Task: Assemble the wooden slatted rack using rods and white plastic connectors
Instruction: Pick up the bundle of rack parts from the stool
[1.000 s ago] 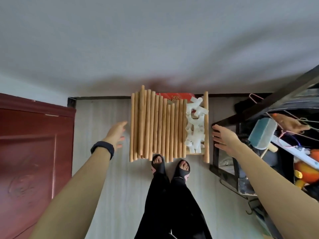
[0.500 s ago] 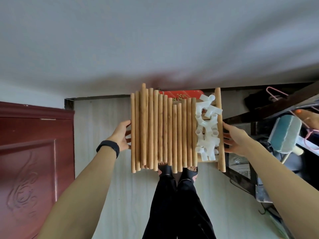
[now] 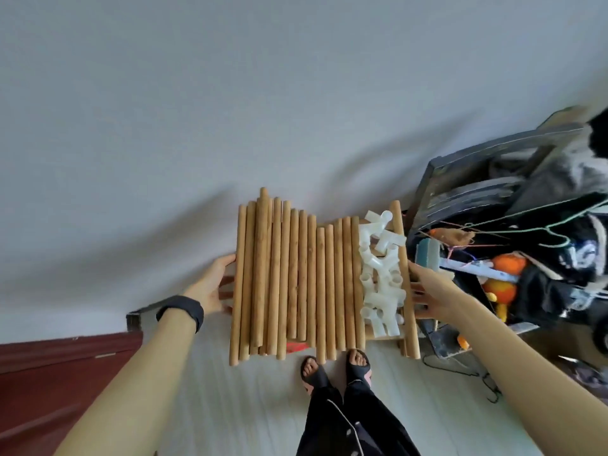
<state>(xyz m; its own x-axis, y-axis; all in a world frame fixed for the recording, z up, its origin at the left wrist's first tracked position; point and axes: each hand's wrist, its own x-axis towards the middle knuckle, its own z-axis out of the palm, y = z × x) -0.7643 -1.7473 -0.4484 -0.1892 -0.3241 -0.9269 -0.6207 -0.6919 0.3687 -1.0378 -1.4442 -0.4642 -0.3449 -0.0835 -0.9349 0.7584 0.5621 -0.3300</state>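
A stack of several wooden rods [image 3: 296, 274] lies side by side on a wooden slatted panel [image 3: 383, 336], which is held off the floor in front of me. A pile of white plastic connectors [image 3: 381, 274] lies on the panel's right part, beside a long side rod [image 3: 404, 258]. My left hand [image 3: 212, 286] grips the panel's left edge, thumb by the outermost rod and fingers underneath. My right hand [image 3: 431, 291] grips the right edge, its fingers reaching under the panel.
My sandalled feet [image 3: 335, 366] stand on the pale floor [image 3: 230, 406] just below the stack. A dark metal shelf [image 3: 493, 199] crowded with clothes, hangers and toys stands close at right. A red-brown door [image 3: 59, 373] is at lower left. Something red [image 3: 296, 346] shows under the rods.
Both hands closed in on the stack's sides and took hold. The panel with rods and connectors rose from the floor toward me, and the view tilted up.
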